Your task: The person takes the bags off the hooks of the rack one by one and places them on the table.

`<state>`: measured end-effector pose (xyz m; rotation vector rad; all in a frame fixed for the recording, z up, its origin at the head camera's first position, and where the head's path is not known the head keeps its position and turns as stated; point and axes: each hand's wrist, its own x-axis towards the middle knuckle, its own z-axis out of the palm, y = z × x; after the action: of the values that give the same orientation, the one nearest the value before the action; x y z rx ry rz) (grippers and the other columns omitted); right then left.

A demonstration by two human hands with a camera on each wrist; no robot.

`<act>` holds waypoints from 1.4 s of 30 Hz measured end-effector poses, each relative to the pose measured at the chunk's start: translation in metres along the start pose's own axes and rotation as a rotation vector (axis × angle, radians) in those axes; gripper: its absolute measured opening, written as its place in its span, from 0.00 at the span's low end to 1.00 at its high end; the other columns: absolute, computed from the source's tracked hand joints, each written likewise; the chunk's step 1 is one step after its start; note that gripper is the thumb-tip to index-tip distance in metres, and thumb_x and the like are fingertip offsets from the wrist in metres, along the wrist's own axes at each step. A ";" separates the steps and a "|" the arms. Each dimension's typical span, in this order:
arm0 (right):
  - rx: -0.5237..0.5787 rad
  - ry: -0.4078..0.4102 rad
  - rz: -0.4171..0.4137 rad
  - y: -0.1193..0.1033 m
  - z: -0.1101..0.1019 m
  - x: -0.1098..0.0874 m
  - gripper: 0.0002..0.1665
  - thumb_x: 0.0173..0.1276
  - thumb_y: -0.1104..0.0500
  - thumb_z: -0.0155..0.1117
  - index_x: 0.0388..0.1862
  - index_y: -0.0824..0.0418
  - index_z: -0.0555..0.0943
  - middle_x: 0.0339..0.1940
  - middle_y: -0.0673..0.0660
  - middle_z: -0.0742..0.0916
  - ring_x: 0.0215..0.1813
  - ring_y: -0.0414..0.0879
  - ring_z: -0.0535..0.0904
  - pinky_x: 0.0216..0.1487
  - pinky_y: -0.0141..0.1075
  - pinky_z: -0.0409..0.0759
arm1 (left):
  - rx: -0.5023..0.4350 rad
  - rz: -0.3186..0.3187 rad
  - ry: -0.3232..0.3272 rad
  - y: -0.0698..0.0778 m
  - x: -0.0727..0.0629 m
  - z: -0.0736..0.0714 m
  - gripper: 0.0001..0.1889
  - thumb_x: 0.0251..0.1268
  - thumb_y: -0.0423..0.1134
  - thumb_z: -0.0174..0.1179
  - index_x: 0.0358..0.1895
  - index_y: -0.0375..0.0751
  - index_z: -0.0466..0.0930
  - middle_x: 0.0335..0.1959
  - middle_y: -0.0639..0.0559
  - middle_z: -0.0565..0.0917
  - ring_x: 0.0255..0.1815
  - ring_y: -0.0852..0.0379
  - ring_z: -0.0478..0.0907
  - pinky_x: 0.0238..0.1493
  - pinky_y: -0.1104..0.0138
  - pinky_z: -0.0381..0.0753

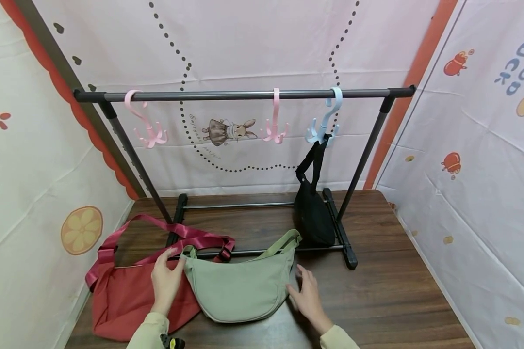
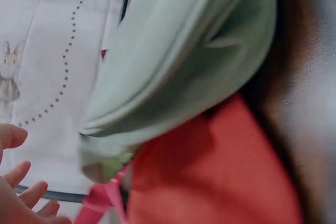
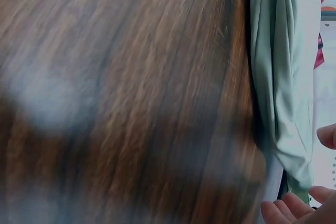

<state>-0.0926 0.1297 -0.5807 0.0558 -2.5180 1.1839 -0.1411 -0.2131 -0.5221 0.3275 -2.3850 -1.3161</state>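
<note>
Loose fingers: left hand [image 1: 166, 281], right hand [image 1: 308, 298] | green bag [image 1: 242, 291] lying longways left-to-right, strap [image 1: 289, 239] pointing toward table's back edge [image 1: 244, 199]

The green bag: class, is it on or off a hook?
Off: the green bag and its strap are well below all three hooks, touching none.

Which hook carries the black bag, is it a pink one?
No, the black bag has its strap on the blue hook.
</note>
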 end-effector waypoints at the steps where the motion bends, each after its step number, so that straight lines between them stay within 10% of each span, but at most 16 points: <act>1: -0.005 0.011 -0.021 0.001 -0.002 -0.001 0.32 0.53 0.60 0.66 0.54 0.73 0.69 0.42 0.68 0.77 0.44 0.61 0.71 0.41 0.50 0.72 | 0.019 0.036 -0.005 0.003 0.002 0.001 0.20 0.55 0.36 0.62 0.51 0.33 0.75 0.56 0.35 0.72 0.60 0.39 0.64 0.57 0.47 0.62; 13: -0.049 -0.093 0.123 0.013 -0.029 0.007 0.42 0.55 0.55 0.67 0.64 0.70 0.62 0.60 0.74 0.67 0.60 0.69 0.60 0.54 0.60 0.64 | 0.207 0.376 -0.172 0.052 0.017 0.023 0.40 0.46 0.49 0.68 0.63 0.34 0.65 0.68 0.32 0.53 0.69 0.36 0.45 0.63 0.39 0.44; 23: -0.099 -0.050 0.065 0.019 -0.054 0.020 0.44 0.56 0.52 0.66 0.65 0.70 0.60 0.62 0.75 0.65 0.62 0.70 0.57 0.56 0.61 0.60 | 0.239 0.683 -0.380 0.104 0.023 0.043 0.42 0.51 0.58 0.62 0.69 0.46 0.57 0.72 0.43 0.46 0.72 0.45 0.40 0.64 0.43 0.47; 31: -0.096 -0.021 0.060 0.023 -0.062 0.018 0.43 0.56 0.53 0.67 0.64 0.70 0.61 0.62 0.74 0.65 0.62 0.70 0.58 0.55 0.61 0.62 | 0.173 1.133 -0.254 0.167 0.044 0.061 0.41 0.56 0.67 0.47 0.65 0.38 0.63 0.70 0.38 0.53 0.71 0.40 0.45 0.66 0.47 0.50; 42: -0.069 -0.040 0.060 0.021 -0.066 0.019 0.43 0.56 0.55 0.66 0.66 0.68 0.59 0.63 0.73 0.64 0.63 0.68 0.58 0.56 0.60 0.62 | 0.172 1.393 -0.136 0.261 0.058 0.083 0.37 0.45 0.51 0.66 0.60 0.36 0.69 0.68 0.36 0.58 0.69 0.38 0.50 0.68 0.54 0.51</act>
<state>-0.0946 0.1955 -0.5511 -0.0139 -2.6102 1.1289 -0.2337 -0.0342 -0.3281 -1.1959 -1.9669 -0.4356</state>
